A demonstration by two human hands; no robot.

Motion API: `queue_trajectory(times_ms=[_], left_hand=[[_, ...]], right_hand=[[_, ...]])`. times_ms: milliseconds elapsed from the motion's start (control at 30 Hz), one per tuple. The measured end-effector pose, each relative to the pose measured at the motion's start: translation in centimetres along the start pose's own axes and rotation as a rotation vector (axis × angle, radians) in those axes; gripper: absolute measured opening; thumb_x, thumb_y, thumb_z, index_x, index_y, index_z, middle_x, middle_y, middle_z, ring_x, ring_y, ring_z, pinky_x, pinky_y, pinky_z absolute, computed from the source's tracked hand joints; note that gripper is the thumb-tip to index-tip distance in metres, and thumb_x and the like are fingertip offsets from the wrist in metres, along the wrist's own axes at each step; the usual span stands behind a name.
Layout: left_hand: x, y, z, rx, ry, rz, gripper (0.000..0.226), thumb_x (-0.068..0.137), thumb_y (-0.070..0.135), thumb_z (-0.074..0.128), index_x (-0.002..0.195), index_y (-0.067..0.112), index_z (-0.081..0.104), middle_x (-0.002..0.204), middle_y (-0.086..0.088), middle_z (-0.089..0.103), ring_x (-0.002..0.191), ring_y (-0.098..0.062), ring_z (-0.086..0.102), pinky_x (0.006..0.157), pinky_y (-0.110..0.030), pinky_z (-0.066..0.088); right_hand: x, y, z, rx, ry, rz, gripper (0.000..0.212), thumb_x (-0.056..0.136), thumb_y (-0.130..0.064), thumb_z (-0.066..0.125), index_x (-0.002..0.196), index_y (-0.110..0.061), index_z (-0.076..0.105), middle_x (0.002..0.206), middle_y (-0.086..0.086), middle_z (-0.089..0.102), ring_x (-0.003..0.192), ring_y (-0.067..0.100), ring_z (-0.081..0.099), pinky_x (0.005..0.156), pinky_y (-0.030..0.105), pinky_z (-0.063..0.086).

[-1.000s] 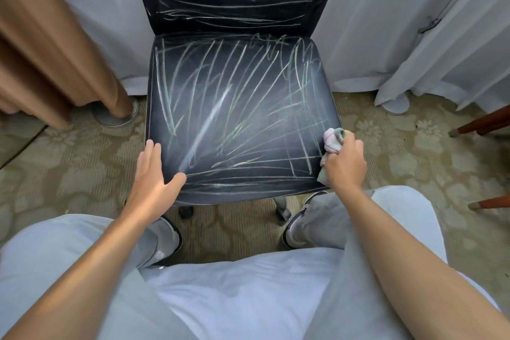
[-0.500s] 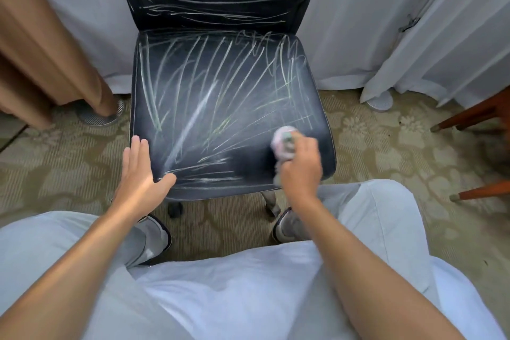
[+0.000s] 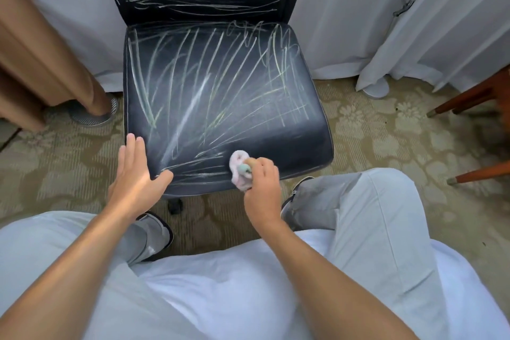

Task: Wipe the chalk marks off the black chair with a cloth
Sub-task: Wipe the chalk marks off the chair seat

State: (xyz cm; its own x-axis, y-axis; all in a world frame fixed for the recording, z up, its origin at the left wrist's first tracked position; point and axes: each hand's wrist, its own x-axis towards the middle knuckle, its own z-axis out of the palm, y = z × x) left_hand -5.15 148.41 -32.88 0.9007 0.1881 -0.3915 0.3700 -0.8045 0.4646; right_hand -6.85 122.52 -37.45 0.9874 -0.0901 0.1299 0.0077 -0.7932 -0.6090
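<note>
my right hand (image 3: 260, 182) grips cloth (image 3: 239, 171) at seat's front edge; left hand (image 3: 135, 174) flat, bracing chair (image 3: 220, 96); chalk marks (image 3: 198, 85) lie ahead and leftward.

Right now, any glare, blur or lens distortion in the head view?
Head view: a pale sheen streak runs diagonally across the chair seat among the chalk marks; the right hand and cloth look slightly soft; wide-angle bending bows the curtains at the edges.

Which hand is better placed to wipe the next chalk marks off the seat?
Right. The right hand already grips the cloth on the chair seat's front; the left hand lies flat, steadying the corner.
</note>
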Motion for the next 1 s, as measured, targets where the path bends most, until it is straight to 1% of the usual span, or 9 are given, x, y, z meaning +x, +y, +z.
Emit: queue_trajectory(times_ms=[133, 233, 333, 433, 567, 700, 800, 900, 1000], left_hand=[[0.1, -0.3, 0.0, -0.006, -0.011, 0.01, 0.092, 0.101, 0.042, 0.054, 0.164, 0.03, -0.012, 0.167, 0.025, -0.027, 0.156, -0.003, -0.02, 0.121, -0.062, 0.023], [0.2, -0.2, 0.2, 0.03, -0.014, 0.011, 0.096, 0.099, 0.043, 0.056, 0.164, 0.03, -0.013, 0.166, 0.024, -0.029, 0.156, -0.004, -0.02, 0.119, -0.062, 0.027], [0.0, 0.0, 0.4, 0.081, -0.011, 0.002, 0.105, 0.094, 0.046, 0.061, 0.163, 0.029, -0.017, 0.165, 0.022, -0.033, 0.156, -0.007, -0.022, 0.116, -0.058, 0.033], [-0.4, 0.5, 0.4, 0.135, -0.028, 0.003, 0.115, 0.092, 0.052, 0.064, 0.162, 0.024, -0.022, 0.164, 0.017, -0.038, 0.156, -0.013, -0.026, 0.119, -0.054, 0.031], [-0.5, 0.1, 0.6, 0.203, 0.009, 0.076, 0.12, 0.09, 0.062, 0.061, 0.162, 0.018, -0.024, 0.167, 0.005, -0.036, 0.155, -0.02, -0.029, 0.129, -0.051, 0.014], [-0.6, 0.4, 1.5, 0.354, 0.093, 0.189, 0.115, 0.09, 0.069, 0.054, 0.164, 0.013, -0.014, 0.171, -0.005, -0.025, 0.157, -0.026, -0.024, 0.129, -0.053, 0.001], [-0.8, 0.3, 1.8, 0.336, 0.075, 0.232, 0.114, 0.091, 0.066, 0.056, 0.164, 0.013, -0.012, 0.171, -0.005, -0.024, 0.157, -0.026, -0.024, 0.13, -0.05, 0.003], [-0.9, -0.3, 1.7, 0.284, 0.05, 0.263, 0.112, 0.092, 0.06, 0.061, 0.164, 0.013, -0.011, 0.171, -0.002, -0.025, 0.157, -0.022, -0.026, 0.13, -0.048, 0.005], [-1.0, -0.2, 1.8, 0.213, 0.023, 0.278, 0.115, 0.09, 0.055, 0.066, 0.164, 0.014, -0.012, 0.171, 0.0, -0.026, 0.156, -0.019, -0.028, 0.13, -0.049, 0.005]], right_hand=[[5.0, 5.7, -5.2, -0.035, 0.323, 0.474, 0.055, 0.081, 0.012, 0.059, 0.131, -0.01, 0.057, 0.13, 0.013, 0.05, 0.114, 0.03, 0.048, 0.083, 0.03, 0.038], [5.9, 6.9, -5.7, -0.025, 0.403, 0.576, 0.056, 0.079, 0.016, 0.055, 0.129, -0.009, 0.057, 0.13, 0.015, 0.051, 0.117, 0.035, 0.05, 0.083, 0.027, 0.033], [2.6, 2.3, -1.9, -0.034, 0.279, 0.429, 0.058, 0.074, 0.02, 0.056, 0.124, -0.007, 0.06, 0.128, 0.012, 0.051, 0.112, 0.032, 0.048, 0.079, 0.016, 0.024], [-1.7, -2.5, 1.5, -0.005, 0.038, 0.178, 0.051, 0.079, 0.014, 0.064, 0.122, -0.013, 0.061, 0.127, 0.004, 0.052, 0.111, 0.022, 0.045, 0.069, 0.01, 0.03], [-2.2, -0.8, 1.6, -0.026, -0.092, -0.003, 0.049, 0.081, 0.008, 0.067, 0.124, -0.016, 0.063, 0.123, 0.003, 0.053, 0.107, 0.017, 0.046, 0.073, 0.002, 0.032], [0.9, 3.0, -1.4, -0.047, 0.167, 0.258, 0.042, 0.089, 0.0, 0.064, 0.127, -0.017, 0.06, 0.125, 0.0, 0.051, 0.107, 0.013, 0.051, 0.081, 0.018, 0.041], [4.4, 5.3, -5.1, 0.103, 0.508, 0.652, 0.025, 0.096, -0.014, 0.059, 0.121, -0.017, 0.06, 0.115, -0.002, 0.058, 0.1, 0.006, 0.059, 0.082, 0.021, 0.042], [6.1, 7.5, -7.1, 0.18, 0.472, 0.813, 0.046, 0.089, 0.002, 0.056, 0.133, -0.009, 0.052, 0.136, 0.016, 0.051, 0.118, 0.036, 0.055, 0.096, 0.041, 0.044], [6.2, 6.6, -6.2, 0.217, 0.436, 0.774, 0.036, 0.091, 0.003, 0.048, 0.124, -0.008, 0.055, 0.132, 0.011, 0.05, 0.11, 0.024, 0.054, 0.088, 0.024, 0.037]])
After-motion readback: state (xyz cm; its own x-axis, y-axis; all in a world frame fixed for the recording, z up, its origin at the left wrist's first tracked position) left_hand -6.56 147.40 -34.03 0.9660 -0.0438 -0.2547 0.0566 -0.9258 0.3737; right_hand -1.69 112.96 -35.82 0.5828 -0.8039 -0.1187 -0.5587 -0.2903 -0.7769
